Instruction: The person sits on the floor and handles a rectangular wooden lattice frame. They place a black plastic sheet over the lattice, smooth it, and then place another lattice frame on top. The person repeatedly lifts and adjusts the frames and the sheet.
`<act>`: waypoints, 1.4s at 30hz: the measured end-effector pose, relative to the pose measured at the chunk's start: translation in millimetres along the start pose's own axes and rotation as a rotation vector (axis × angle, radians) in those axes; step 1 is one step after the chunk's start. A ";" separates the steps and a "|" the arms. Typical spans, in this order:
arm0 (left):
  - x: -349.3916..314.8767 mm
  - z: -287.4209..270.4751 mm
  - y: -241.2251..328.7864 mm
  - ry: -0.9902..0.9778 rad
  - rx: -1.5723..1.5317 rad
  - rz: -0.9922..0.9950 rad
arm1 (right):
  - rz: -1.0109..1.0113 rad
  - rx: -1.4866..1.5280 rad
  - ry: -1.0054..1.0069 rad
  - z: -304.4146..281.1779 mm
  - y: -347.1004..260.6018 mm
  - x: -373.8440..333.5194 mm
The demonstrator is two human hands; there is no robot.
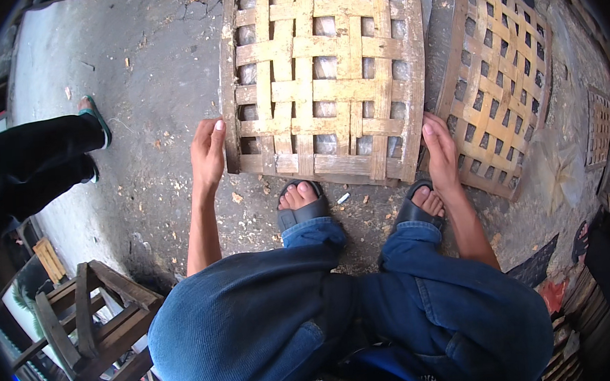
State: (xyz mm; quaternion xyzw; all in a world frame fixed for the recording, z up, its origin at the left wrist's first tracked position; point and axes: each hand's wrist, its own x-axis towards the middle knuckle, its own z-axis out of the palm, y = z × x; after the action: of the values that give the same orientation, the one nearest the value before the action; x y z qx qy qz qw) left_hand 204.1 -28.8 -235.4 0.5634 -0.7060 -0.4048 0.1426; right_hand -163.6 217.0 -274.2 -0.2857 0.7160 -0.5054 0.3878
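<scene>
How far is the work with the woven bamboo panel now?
Looks done: the woven bamboo panel lies flat on the concrete ground, a second woven panel beside it. In hand: the left hand and right hand touch its two near corners. Left: it is not lifted yet; no firm grip shows.

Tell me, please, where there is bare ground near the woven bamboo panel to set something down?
Left of the woven bamboo panel, past the left hand, the concrete floor lies bare up to another person's leg. Right of it is crowded: a second panel lies close beside the right hand.
</scene>
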 end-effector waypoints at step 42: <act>11.0 22.5 -12.7 0.132 -0.111 -0.053 | -0.245 -0.505 -0.089 16.8 -12.0 2.4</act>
State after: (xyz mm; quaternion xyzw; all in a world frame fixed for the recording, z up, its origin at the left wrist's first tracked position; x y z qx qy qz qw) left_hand 194.4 -30.0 -261.7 0.5986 -0.6563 -0.4089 0.2092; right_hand -150.5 202.8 -266.7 -0.4797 0.7615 -0.3412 0.2715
